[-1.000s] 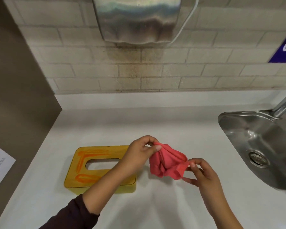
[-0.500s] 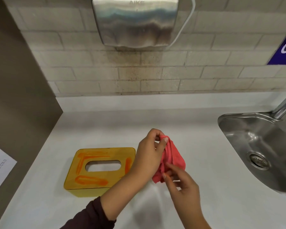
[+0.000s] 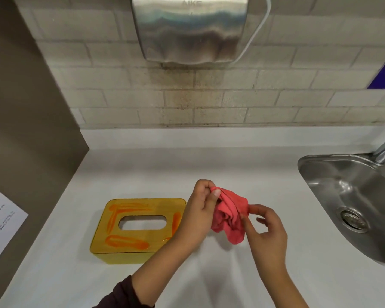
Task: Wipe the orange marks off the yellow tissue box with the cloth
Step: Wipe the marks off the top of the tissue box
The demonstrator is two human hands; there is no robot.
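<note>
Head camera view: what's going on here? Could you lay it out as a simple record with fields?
place: white countertop, steel sink at right, hand dryer on the wall
tissue box: yellow, on the countertop, left of the hands
orange marks: on the box top around its slot, not yet wiped
cloth: red, bunched, held off the countertop
left hand: pinches the cloth's top
right hand: pinches its lower side

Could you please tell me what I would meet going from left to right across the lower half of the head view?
Sheet of paper → tissue box → left hand → cloth → right hand → sink.
</note>
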